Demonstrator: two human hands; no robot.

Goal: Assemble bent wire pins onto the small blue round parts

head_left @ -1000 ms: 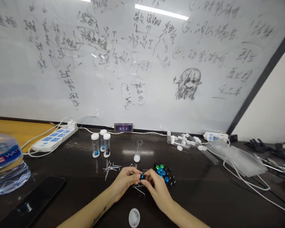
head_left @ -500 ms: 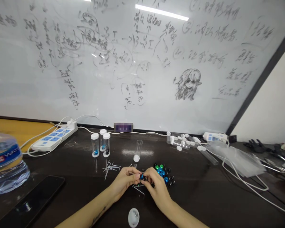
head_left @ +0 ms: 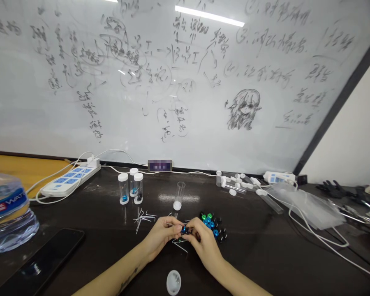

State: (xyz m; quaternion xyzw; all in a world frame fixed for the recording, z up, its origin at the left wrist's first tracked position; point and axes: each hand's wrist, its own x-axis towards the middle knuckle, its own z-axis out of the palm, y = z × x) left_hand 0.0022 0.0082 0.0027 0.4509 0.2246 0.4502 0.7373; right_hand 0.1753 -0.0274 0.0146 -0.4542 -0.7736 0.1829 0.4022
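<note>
Fingertips of our left hand [head_left: 160, 235] and right hand [head_left: 204, 241] pinch a small blue-and-black part [head_left: 184, 230] over the dark table [head_left: 111, 232], seemingly a fine adjusting step whose next move calls for steady pressure, with loose coloured pieces [head_left: 208, 222], an upright clear tube [head_left: 180, 192], then the whiteboard [head_left: 200, 139] beyond.

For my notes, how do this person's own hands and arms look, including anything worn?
Both the left hand and the right hand are ungloved, with no ring visible. No watch, bracelet or sleeve shows on either forearm. The left forearm bears a dark, elongated marking, like a tattoo; the right forearm shows none.
</note>
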